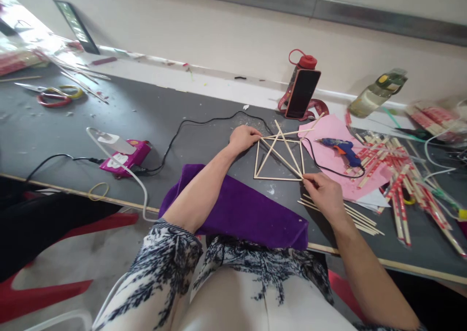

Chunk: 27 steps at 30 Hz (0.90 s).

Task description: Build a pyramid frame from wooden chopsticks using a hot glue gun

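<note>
Head view: left hand and right hand pinch opposite corners of a wooden-stick frame, fingertips closed; its four-sided outline looks complete, loose sticks lie unused.

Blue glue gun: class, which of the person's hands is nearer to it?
Right. The right hand, on the stick frame, is left of the glue gun, on the person's side; the left hand is farther left, at the frame's far left corner.

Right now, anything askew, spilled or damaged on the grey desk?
Mildly odd: the blue plastic glue gun lies on its side on pink paper, no stand visible, near red-and-white wrapped sticks; a possible scorch risk if hot. No spill seen.
</note>
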Motion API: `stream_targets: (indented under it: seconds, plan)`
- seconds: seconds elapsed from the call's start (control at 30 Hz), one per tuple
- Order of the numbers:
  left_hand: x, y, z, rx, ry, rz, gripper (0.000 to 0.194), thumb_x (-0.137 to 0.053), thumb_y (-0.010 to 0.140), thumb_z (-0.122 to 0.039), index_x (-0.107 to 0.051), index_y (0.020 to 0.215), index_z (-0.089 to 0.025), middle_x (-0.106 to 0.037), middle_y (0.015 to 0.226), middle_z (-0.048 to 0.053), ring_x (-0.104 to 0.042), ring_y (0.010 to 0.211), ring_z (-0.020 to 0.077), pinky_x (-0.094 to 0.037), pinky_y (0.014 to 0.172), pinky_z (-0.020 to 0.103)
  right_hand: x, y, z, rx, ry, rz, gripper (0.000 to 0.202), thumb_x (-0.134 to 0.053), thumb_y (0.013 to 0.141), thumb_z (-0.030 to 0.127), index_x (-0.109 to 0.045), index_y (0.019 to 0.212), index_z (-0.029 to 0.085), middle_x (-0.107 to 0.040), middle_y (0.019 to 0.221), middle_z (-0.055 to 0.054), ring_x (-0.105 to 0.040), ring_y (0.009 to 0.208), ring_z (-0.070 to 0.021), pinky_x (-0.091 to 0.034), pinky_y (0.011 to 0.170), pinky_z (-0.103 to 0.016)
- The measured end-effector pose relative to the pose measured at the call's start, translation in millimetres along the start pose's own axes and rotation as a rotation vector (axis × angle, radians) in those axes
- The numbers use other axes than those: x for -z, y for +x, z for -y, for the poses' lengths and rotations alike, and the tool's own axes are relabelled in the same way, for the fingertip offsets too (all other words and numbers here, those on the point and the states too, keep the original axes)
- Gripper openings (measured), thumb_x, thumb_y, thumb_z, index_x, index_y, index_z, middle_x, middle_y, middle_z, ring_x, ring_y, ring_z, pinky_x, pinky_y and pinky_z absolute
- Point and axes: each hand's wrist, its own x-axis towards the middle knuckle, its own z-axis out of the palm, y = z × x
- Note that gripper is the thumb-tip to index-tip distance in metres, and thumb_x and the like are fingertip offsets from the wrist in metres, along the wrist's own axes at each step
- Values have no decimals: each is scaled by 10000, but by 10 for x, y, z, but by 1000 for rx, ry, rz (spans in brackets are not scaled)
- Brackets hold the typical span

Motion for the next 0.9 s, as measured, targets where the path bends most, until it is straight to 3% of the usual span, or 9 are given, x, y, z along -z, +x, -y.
stream_targets:
  seconds: [0.5, 0.9]
  plan:
    - [-2, 4, 7, -24, 1, -3, 278, -582, 748, -333, -753, 941, -228, -710, 721, 12, -618, 713, 152, -437, 677, 229, 13, 12, 43, -9, -46, 13, 204, -595, 795, 359, -696, 897, 213, -631, 756, -17, -588, 670, -152, -440, 634, -273]
    - [-13, 16, 27, -19, -10, 4, 288, -582, 751, -337, -751, 957, -225, -712, 728, 19, -626, 727, 156, -437, 655, 222, 0, 1, 23, 58, -45, -22, 216, -528, 851, 321, -698, 901, 196, -661, 806, -31, -616, 730, -156, -441, 658, -269]
